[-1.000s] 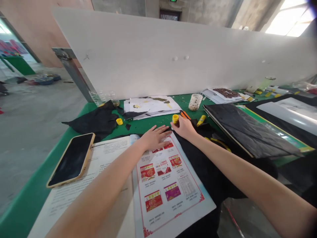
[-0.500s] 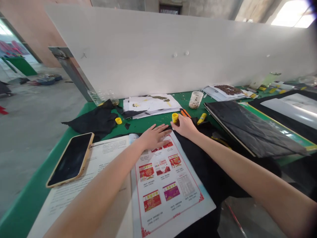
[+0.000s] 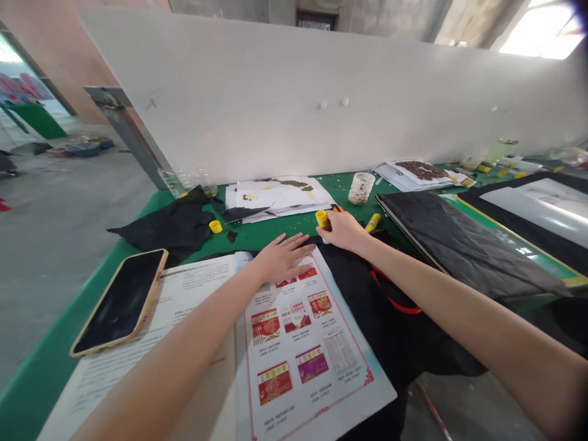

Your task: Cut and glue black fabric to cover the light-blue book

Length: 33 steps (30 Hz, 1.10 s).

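Note:
My left hand (image 3: pixel 285 258) lies flat with fingers spread on the top part of an open book (image 3: pixel 312 343), whose right page carries red and purple pictures. My right hand (image 3: pixel 343 230) is closed around a yellow glue stick (image 3: pixel 322 218) at the book's top edge, its lower end against or just above the page corner. A yellow cap (image 3: pixel 215 226) sits on the green tabletop to the left. Beyond my right hand lies another yellow glue stick (image 3: pixel 373 222). Black paper or cloth (image 3: pixel 367 294) spreads beneath the book's right side.
A phone (image 3: pixel 120 303) rests on the left page. Torn black material (image 3: pixel 172 223) and white papers (image 3: pixel 280 199) lie farther back, beside a clear plastic cup (image 3: pixel 361 188). At right is a black-covered board (image 3: pixel 463 239). A white panel (image 3: pixel 275 104) stands behind; a red loop (image 3: pixel 397 301) shows under my right forearm.
The glue stick in my right hand tilts a little more, while my left hand stays flat on the page. A red loop now shows below my right forearm. The view has shifted slightly.

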Motion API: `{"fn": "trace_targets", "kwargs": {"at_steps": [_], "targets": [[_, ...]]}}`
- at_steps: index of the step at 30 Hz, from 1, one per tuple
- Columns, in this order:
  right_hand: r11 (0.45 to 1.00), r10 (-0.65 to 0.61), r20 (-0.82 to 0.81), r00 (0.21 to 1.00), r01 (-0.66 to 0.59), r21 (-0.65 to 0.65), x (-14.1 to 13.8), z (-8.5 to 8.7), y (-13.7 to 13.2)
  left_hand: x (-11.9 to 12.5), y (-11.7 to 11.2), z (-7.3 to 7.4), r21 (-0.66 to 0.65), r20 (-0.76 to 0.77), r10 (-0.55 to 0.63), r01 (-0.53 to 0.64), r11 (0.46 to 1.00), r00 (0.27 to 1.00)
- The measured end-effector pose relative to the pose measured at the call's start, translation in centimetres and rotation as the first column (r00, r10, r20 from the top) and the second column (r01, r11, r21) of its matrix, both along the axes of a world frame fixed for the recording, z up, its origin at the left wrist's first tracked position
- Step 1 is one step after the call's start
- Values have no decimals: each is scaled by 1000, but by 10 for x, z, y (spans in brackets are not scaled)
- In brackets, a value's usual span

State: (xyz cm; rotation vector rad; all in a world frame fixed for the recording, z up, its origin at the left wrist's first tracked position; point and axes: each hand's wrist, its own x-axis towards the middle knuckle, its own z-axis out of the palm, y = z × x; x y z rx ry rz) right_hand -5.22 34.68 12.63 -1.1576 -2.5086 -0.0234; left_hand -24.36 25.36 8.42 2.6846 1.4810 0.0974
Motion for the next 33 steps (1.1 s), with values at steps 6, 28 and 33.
{"fn": "trace_targets", "kwargs": {"at_steps": [6, 28, 33], "targets": [[999, 35, -132, 991, -33, 16, -7, -8, -5, 0, 0, -1, -2, 11, 0, 0, 1000, 1000], [1000, 7, -118, 993, -7, 3, -11, -9, -11, -2, 1, -4, 3, 12, -5, 5, 1000, 1000], [996, -83, -78, 993, 85, 14, -2, -6, 0, -2, 1, -3, -3, 14, -7, 7, 1000, 1000]]}}
